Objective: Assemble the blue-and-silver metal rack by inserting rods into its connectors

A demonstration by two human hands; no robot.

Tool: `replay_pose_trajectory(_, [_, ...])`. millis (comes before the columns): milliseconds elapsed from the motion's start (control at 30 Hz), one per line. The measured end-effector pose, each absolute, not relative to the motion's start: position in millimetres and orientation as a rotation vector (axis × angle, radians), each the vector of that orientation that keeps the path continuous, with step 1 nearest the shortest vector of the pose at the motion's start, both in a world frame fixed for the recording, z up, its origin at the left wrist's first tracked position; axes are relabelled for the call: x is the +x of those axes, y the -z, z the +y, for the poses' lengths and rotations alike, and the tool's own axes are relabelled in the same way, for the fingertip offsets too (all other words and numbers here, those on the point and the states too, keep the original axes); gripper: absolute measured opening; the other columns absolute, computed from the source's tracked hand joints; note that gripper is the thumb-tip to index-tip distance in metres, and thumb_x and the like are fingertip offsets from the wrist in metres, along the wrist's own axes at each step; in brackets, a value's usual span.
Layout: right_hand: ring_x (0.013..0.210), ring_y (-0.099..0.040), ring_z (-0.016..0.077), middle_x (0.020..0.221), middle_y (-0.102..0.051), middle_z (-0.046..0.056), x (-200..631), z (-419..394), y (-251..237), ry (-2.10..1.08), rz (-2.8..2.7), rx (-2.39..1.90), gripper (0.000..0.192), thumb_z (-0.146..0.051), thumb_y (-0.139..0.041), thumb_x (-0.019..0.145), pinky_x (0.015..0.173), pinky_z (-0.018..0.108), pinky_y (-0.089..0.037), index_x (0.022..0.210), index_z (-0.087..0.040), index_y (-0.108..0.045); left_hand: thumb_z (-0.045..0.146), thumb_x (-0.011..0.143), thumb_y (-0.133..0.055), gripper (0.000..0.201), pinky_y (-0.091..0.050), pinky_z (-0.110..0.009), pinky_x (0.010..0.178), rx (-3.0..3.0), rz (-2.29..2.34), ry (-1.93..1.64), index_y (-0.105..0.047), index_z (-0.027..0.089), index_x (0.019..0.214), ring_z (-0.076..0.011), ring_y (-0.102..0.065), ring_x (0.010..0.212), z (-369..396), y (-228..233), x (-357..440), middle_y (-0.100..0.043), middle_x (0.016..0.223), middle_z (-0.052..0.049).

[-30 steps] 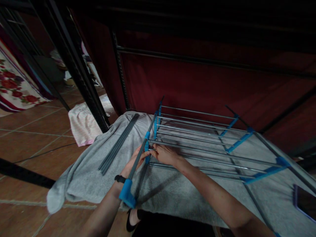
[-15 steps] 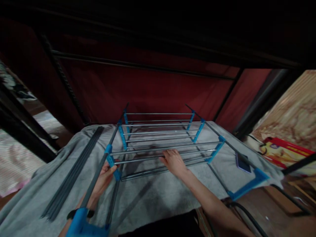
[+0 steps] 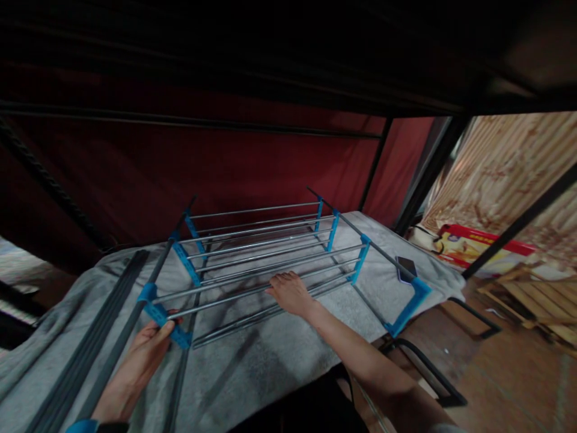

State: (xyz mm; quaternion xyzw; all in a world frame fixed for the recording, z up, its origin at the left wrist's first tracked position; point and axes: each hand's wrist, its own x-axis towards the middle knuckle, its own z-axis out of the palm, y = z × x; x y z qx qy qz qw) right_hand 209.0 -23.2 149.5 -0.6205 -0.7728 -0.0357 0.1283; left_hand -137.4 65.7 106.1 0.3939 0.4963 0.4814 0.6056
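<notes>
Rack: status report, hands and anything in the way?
Left hand grips blue bracket. Right hand on rack rods. Phone beside the rack, not blocking.

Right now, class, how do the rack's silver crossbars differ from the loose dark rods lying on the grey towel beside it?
The silver crossbars are shiny and pale; the loose dark rods are matt and dark grey. The silver crossbars are spaced apart and fixed into blue connectors, raised off the grey towel; the loose dark rods lie bundled together flat on it. The right hand rests on the crossbars, while neither hand touches the loose rods. Both are long, thin and straight.
</notes>
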Motion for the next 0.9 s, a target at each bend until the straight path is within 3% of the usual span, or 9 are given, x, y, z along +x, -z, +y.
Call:
replay_pose_trajectory(133, [0.111, -0.061, 0.0234, 0.112, -0.070, 0.012, 208, -29, -149, 0.052, -2.170, -1.752, 0.030, -0.040, -0.045, 0.104, 0.100, 0.040, -0.042, 0.113, -0.017, -0.063, 0.048, 0.040, -0.095, 0.057, -0.053, -0.024, 0.075, 1.064, 1.201, -1.049, -0.075, 0.020, 0.086, -0.0199, -0.066, 0.088, 70, -95, -142, -0.075, 0.085, -0.002])
replay_pose_trajectory(267, [0.127, -0.051, 0.0232, 0.136, -0.060, 0.012, 210, -47, -132, 0.038, -2.004, -1.579, 0.034, -0.027, -0.048, 0.101, 0.108, 0.043, -0.039, 0.134, -0.021, -0.053, 0.059, 0.048, -0.091, 0.063, -0.047, -0.029, 0.106, 1.203, 1.287, -1.007, -0.076, 0.024, 0.097, -0.0273, -0.059, 0.124, 63, -83, -146, -0.076, 0.104, -0.003])
replay_pose_trajectory(367, [0.127, -0.052, 0.0241, 0.135, -0.058, 0.012, 225, -70, -98, 0.062, -1.717, -1.510, 0.039, -0.016, -0.045, 0.096, 0.108, 0.046, -0.040, 0.134, -0.023, -0.054, 0.060, 0.052, -0.088, 0.067, -0.039, -0.038, 0.119, 1.209, 1.331, -1.057, -0.072, 0.028, 0.108, -0.0310, -0.052, 0.136, 49, -75, -151, -0.073, 0.122, -0.001])
replay_pose_trajectory(500, [0.120, -0.055, 0.0232, 0.120, -0.061, 0.009, 272, -105, -37, 0.076, -1.233, -1.552, 0.038, -0.013, -0.041, 0.089, 0.106, 0.045, -0.043, 0.122, -0.024, -0.057, 0.057, 0.060, -0.084, 0.072, -0.038, -0.046, 0.120, 1.250, 1.395, -0.970, -0.065, 0.028, 0.123, -0.0340, -0.051, 0.138, 27, -64, -160, -0.065, 0.138, -0.005])
replay_pose_trajectory(633, [0.116, -0.054, 0.0288, 0.116, -0.060, 0.014, 336, -128, 3, 0.097, -0.857, -1.863, 0.040, -0.021, -0.045, 0.082, 0.106, 0.047, -0.043, 0.120, -0.017, -0.057, 0.060, 0.059, -0.083, 0.072, -0.038, -0.049, 0.120, 1.328, 1.409, -0.869, -0.067, 0.025, 0.120, -0.0366, -0.051, 0.138, 21, -43, -166, -0.064, 0.139, -0.009])
replay_pose_trajectory(800, [0.127, -0.052, 0.0340, 0.129, -0.057, 0.025, 393, -124, 8, 0.048, -0.739, -2.157, 0.056, -0.025, -0.044, 0.080, 0.108, 0.046, -0.041, 0.132, -0.005, -0.052, 0.070, 0.056, -0.081, 0.081, -0.041, -0.050, 0.117, 1.378, 1.368, -0.901, -0.066, 0.023, 0.120, -0.0366, -0.056, 0.133, 35, -13, -169, -0.067, 0.134, -0.011])
replay_pose_trajectory(900, [0.120, -0.058, 0.0370, 0.126, -0.059, 0.027, 405, -114, 3, -0.032, -0.746, -2.270, 0.059, -0.029, -0.045, 0.081, 0.101, 0.050, -0.045, 0.133, -0.004, -0.052, 0.075, 0.050, -0.081, 0.083, -0.044, -0.054, 0.113, 1.425, 1.384, -0.932, -0.068, 0.019, 0.110, -0.0385, -0.062, 0.123, 38, -11, -166, -0.071, 0.124, -0.014])
